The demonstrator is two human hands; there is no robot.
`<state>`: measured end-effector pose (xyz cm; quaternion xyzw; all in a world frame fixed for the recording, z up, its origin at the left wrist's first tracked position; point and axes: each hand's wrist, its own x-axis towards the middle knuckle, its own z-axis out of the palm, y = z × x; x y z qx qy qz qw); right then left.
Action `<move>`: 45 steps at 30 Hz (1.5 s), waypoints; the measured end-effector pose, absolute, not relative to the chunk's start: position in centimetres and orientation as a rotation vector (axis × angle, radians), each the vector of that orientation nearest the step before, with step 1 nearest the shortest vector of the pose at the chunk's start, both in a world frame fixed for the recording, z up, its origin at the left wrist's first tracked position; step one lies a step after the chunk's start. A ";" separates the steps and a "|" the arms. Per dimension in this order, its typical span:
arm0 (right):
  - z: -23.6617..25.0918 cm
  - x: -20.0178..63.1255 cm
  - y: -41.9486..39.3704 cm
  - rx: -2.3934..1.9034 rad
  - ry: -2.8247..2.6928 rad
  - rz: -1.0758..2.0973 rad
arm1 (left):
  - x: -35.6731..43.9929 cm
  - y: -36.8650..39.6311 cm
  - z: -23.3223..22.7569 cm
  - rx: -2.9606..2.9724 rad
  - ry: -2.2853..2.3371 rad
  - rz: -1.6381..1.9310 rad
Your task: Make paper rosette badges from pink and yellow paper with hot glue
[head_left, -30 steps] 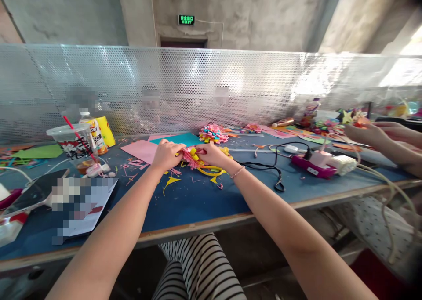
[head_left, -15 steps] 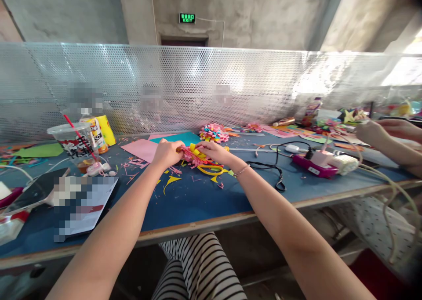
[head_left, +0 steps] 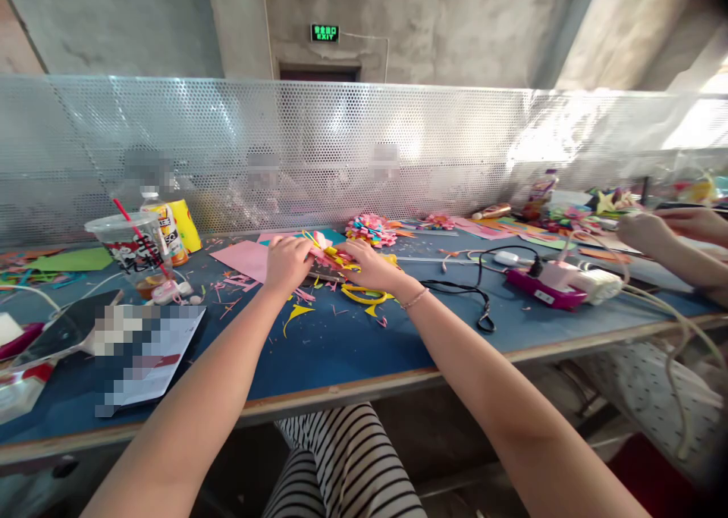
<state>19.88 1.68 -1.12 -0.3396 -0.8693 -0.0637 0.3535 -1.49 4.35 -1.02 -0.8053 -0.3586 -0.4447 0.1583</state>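
while both hands pinch it, fringed pink-and-yellow paper flower (head_left: pixel 328 254) looks crinkled.

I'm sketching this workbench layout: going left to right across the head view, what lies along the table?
Plastic cup with red straw → pink paper sheet → left hand → pink-and-yellow paper piece → right hand → black cable → purple power strip → another person's hand.

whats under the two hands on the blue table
Under the left hand and right hand sits a pink and yellow paper piece, with yellow scraps on the blue table. How they grip it underneath is hidden.
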 end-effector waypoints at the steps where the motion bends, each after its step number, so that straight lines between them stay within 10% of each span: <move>1: -1.1 19.7 1.6 -0.882 -2.230 -0.199 | -1.6 4.3 -1.0 -2.297 -1.005 -1.305; 24: -0.3 18.9 0.3 -0.832 -2.222 -0.363 | -2.5 4.2 -0.7 -1.991 -0.497 -1.159; 45: -1.0 18.5 1.4 -0.979 -1.871 -0.170 | -1.4 4.6 -1.2 -2.253 -1.059 -1.389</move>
